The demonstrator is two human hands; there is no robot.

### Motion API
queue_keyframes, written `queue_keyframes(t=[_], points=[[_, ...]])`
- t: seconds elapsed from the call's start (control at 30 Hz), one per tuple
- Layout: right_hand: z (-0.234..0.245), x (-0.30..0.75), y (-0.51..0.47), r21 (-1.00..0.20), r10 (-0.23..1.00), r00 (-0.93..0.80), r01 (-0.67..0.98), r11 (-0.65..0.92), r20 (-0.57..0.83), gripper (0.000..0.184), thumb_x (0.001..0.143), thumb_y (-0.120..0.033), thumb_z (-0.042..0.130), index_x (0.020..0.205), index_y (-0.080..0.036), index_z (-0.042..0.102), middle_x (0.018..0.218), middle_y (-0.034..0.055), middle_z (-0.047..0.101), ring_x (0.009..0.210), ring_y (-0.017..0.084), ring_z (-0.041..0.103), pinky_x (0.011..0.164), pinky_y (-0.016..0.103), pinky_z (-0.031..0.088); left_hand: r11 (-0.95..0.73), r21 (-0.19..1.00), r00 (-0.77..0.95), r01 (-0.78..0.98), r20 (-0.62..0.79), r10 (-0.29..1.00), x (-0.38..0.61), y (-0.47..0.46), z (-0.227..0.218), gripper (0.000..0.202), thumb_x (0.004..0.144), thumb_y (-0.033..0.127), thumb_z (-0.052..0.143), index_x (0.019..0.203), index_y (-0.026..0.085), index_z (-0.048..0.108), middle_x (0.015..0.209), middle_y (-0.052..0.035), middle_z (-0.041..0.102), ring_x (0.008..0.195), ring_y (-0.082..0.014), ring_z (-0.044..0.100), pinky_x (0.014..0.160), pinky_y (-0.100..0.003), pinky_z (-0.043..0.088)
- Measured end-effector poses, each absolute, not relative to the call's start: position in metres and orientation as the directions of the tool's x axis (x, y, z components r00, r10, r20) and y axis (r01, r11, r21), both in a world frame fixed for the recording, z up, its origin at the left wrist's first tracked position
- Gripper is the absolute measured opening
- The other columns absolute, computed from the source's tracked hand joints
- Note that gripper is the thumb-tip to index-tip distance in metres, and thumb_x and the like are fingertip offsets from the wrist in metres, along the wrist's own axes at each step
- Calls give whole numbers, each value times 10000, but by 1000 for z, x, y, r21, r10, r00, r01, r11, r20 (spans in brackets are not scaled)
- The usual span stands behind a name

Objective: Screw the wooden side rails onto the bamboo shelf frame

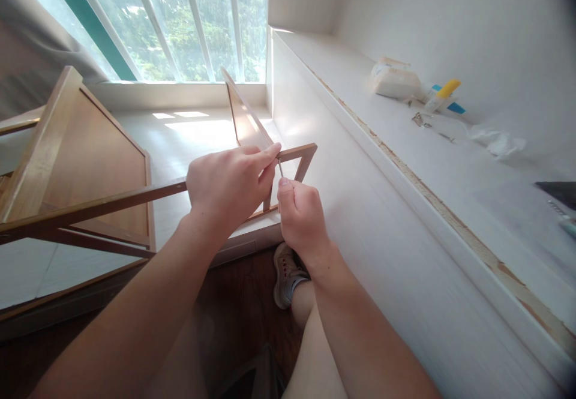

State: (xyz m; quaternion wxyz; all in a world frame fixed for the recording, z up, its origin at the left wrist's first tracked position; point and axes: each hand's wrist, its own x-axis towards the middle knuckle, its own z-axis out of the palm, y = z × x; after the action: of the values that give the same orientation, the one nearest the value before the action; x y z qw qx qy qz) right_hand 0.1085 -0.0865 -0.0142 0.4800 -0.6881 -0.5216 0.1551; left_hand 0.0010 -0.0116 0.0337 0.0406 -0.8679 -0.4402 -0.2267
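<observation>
A brown wooden frame (pixel 157 192) of slim rails and panels stands on the white ledge, its top rail running left to right under my left hand (pixel 231 180). That hand is closed around the rail, with its thumb and index finger at the rail's joint near the right end. Just below and right of it, my right hand (pixel 303 210) is a closed fist around a thin metal rod-like tool (pixel 281 168). The tool's tip meets the rail beside my left fingertips. Its handle end is hidden in my fist, so its exact kind cannot be made out.
To the right, a white counter (pixel 342 72) with a chipped edge bears a wrapped packet (pixel 396 80), a yellow-capped tube (pixel 445 92), loose screws (pixel 420 120) and crumpled plastic (pixel 499 141). A barred window (pixel 193 21) is behind. My shoe (pixel 284 273) rests on the dark floor.
</observation>
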Motion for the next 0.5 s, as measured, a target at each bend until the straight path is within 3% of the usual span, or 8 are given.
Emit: queue_keyframes(t=[0.5], points=[[-16, 111, -87, -836, 863, 413, 549, 18, 290, 426, 1017, -339, 351, 604, -236, 321, 539, -19, 380, 524, 142, 350, 545, 298, 240, -600, 127, 506, 790, 416, 755, 1, -13, 35, 409, 1005, 463, 372, 1224, 414, 714, 935, -20, 774, 774, -225, 692, 639, -338, 425]])
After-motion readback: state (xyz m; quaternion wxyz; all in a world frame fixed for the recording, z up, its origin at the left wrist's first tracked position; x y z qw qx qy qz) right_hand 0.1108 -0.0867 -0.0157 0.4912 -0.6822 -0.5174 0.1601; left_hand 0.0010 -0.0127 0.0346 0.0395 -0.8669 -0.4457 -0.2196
